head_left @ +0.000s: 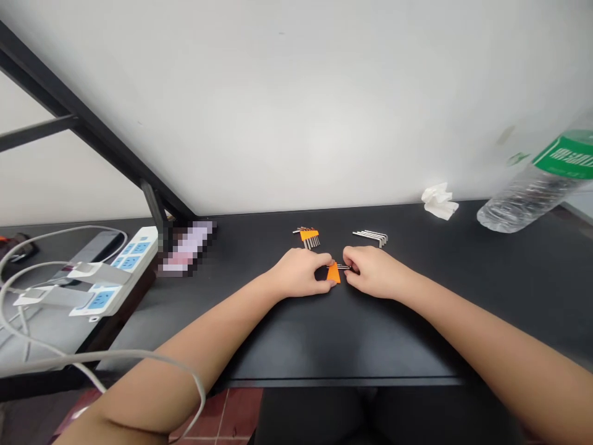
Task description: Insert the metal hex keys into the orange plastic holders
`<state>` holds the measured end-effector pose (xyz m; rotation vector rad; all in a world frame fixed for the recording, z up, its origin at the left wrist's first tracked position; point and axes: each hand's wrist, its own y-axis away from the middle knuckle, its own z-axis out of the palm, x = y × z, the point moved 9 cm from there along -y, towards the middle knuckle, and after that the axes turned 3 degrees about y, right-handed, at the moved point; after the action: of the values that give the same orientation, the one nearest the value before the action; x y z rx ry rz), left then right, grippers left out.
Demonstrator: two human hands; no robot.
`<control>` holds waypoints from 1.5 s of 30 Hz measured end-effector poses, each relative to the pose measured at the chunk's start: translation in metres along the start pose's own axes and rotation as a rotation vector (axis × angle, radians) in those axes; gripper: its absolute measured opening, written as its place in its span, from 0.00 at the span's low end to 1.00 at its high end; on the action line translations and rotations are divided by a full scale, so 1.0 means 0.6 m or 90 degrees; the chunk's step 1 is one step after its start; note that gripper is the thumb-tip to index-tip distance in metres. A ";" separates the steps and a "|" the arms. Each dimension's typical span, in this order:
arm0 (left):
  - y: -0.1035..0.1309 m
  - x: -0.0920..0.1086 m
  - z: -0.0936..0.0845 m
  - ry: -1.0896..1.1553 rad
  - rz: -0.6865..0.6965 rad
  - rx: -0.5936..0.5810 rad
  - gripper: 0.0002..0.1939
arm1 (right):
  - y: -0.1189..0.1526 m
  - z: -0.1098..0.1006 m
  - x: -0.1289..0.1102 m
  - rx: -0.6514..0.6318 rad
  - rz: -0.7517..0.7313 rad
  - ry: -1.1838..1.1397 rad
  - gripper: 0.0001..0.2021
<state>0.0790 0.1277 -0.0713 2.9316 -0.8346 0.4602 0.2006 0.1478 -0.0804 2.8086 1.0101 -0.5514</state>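
My left hand [303,273] pinches an orange hex key holder [333,274] between thumb and fingers, low over the black table. Thin metal hex keys [343,267] stick out of the holder's right side. My right hand [368,270] is closed on the ends of these keys; its fingertips hide how many it grips. Behind my left hand lies a second orange holder [309,235] filled with several hex keys. Beyond my right hand, several loose L-shaped hex keys [372,236] rest side by side on the table.
A crumpled white tissue [439,201] and a plastic bottle with a green label [523,191] are at the back right. To the left are a white power strip [125,266] with plugged-in chargers, a looping white cable [120,355] and a black metal frame [106,142].
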 end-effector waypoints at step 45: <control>0.001 -0.002 0.001 -0.015 -0.007 -0.004 0.14 | 0.006 0.008 0.024 -0.039 0.123 0.188 0.03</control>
<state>0.0779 0.1274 -0.0720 2.9402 -0.8217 0.4222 0.2118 0.1526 -0.0904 2.9437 0.7672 -0.0849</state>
